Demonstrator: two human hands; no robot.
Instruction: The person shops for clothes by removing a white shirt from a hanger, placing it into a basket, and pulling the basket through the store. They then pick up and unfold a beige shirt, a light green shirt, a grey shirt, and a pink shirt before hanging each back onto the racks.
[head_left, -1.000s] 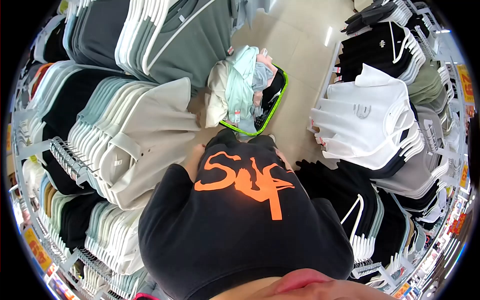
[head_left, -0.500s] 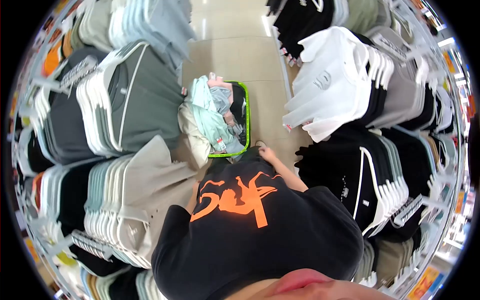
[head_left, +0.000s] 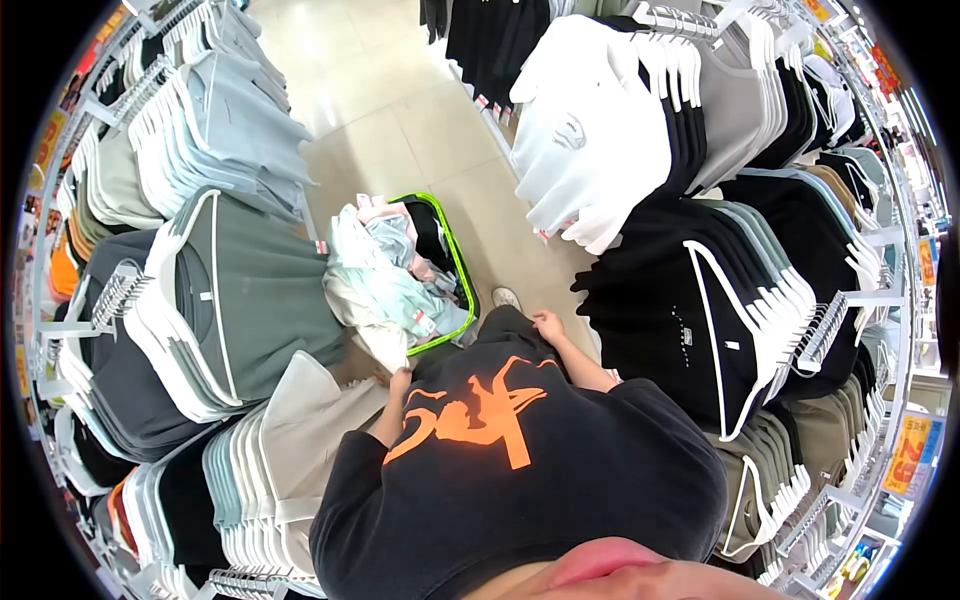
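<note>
basket (head_left: 458, 262) on the floor (head_left: 380, 120) carries the clothes (head_left: 385, 285), so the right hand (head_left: 548, 325) hangs open, empty (grip of the left hand (head_left: 400, 379), beside them, can't be told).

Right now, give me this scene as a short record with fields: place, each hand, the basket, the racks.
place: shop aisle between clothes racks, pale tiled floor
left hand: by the cream garment that hangs over the basket's edge; grip too small to tell
right hand: free, holds nothing, beside the black tops
basket: green-rimmed, on the floor, heaped with pale clothes
left racks: grey-green tops, beige tops
right racks: white tops above the black ones
</note>
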